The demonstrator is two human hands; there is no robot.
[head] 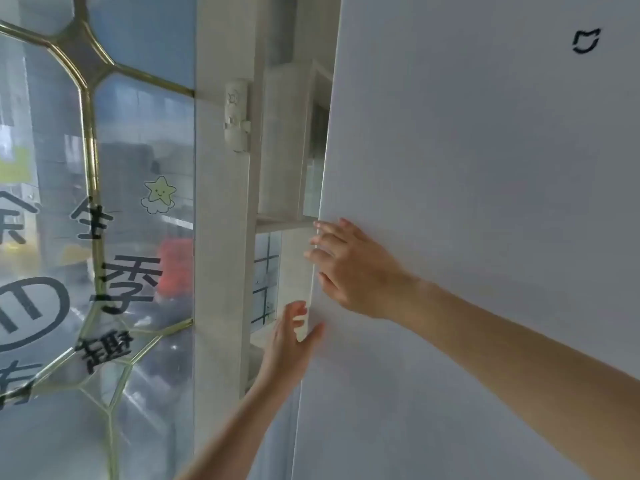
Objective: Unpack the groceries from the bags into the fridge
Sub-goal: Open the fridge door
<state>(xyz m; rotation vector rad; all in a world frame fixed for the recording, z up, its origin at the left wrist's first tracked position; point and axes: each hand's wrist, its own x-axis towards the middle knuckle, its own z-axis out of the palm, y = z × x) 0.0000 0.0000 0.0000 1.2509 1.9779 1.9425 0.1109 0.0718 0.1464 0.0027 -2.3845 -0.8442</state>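
Observation:
The white fridge door (pixel 467 168) fills the right half of the view, with a small dark logo (pixel 586 40) near its top. My right hand (pixel 349 268) lies flat on the door's front at its left edge, fingers straight and reaching to the edge. Just below, my left hand (pixel 289 341) holds that same edge, its thumb on the front face and its fingers behind it. No bags or groceries are in view. The fridge's inside is hidden.
A glass pane (pixel 86 237) with gold strips, dark printed characters and a star sticker (pixel 158 194) stands at the left. Its white frame (pixel 221 271) carries a small white fitting (pixel 236 114). A narrow gap with white shelving (pixel 284 220) separates frame and fridge.

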